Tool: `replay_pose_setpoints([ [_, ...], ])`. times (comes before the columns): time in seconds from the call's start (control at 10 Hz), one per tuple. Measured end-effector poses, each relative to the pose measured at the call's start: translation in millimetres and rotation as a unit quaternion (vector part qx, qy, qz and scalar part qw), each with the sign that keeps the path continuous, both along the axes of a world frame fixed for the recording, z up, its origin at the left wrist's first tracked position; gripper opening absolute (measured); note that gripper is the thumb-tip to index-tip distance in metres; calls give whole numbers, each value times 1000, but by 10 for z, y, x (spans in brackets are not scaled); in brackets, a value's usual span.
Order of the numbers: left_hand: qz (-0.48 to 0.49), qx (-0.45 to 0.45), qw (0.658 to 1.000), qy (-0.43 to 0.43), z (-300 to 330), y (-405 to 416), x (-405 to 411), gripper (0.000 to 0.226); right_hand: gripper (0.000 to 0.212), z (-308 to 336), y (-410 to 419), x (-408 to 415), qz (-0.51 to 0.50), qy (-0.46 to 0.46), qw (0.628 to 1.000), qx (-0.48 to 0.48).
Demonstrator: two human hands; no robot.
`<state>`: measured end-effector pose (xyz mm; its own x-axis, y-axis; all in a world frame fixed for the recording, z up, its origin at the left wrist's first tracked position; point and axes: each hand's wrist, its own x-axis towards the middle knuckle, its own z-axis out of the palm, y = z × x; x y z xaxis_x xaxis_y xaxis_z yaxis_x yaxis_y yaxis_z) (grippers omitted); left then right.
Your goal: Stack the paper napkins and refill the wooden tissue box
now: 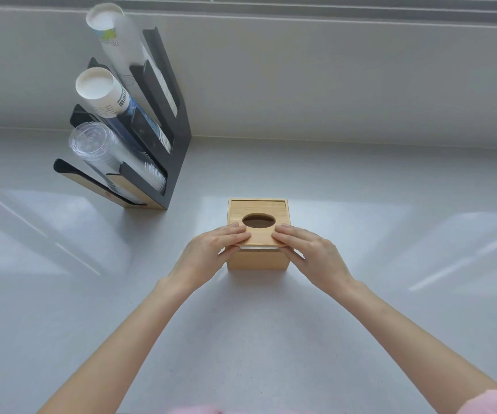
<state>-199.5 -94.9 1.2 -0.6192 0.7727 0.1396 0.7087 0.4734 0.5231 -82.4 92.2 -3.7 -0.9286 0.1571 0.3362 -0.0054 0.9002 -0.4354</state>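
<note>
A light wooden tissue box (257, 259) stands on the grey counter in the middle of the view. Its flat lid (259, 209) has an oval hole, and the inside seen through the hole is dark. The lid's near edge sticks out a little past the box front, with a thin white strip showing under it. My left hand (211, 252) pinches the lid's near left corner, fingers on top and thumb below. My right hand (310, 251) holds the near right corner the same way. No loose napkins are in sight.
A black cup dispenser (169, 144) with a wooden base stands at the back left, holding two sleeves of paper cups (101, 91) and a stack of clear plastic lids (92, 144). A grey wall runs behind the counter (361, 294).
</note>
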Motion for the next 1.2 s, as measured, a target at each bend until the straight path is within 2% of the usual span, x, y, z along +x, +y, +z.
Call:
replay_pose_setpoints([
  [0.3, -25, -16, 999, -23, -52, -42, 2, 36, 31, -140, -14, 20, -17, -23, 998, -51],
  [0.4, -23, -11, 1000, -3, -53, -45, 28, 32, 30, -172, -9, 28, -17, -23, 997, -66],
  [0.5, -24, -10, 999, 34, -53, -34, 64, 32, 32, -175, -5, 38, -12, -34, 998, -53],
  [0.6, -28, -56, 995, 82, -67, 8, 80, 44, 49, -168, 15, -2, 3, -47, 999, 9],
  [0.7, 6, -100, 992, 70, -108, 79, 96, 53, 57, -141, 17, -46, 1, -95, 995, 7],
  [0.8, 13, -94, 994, 62, -128, 114, 100, 53, 59, -156, 7, -59, -3, -121, 993, -2],
  [1.0, 20, -111, 993, 36, -107, 148, 53, 54, 59, -137, -15, -88, -16, -122, 992, -33],
  [1.2, 29, -127, 991, 34, 4, 164, 39, 62, 61, 33, -6, -92, -10, -166, 986, -7],
])
